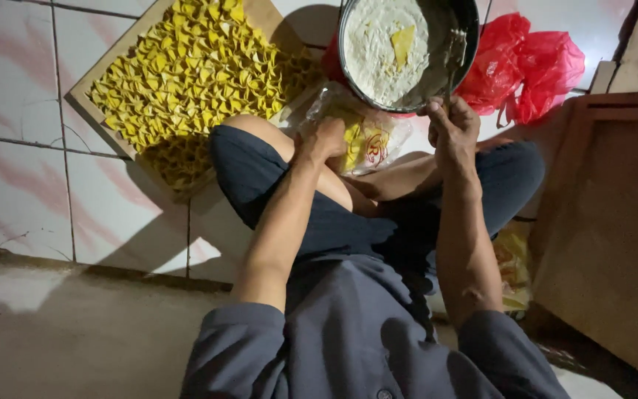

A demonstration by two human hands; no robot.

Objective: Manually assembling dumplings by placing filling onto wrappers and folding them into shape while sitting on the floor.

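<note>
I sit cross-legged on a tiled floor. My left hand [324,140] rests closed on a clear plastic bag of yellow wrappers [367,137] lying on my legs. My right hand [452,122] grips the handle of a metal spoon [454,52] that reaches up into a dark round pan [470,29]. The pan holds a pale filling [378,55] with one yellow square wrapper [402,43] lying on top of it.
A wooden board [105,70] at the upper left carries several folded yellow dumplings [193,74]. A red plastic bag [529,63] lies beyond the pan. A wooden panel [607,222] stands at the right. Another bag [511,266] lies beside my right leg.
</note>
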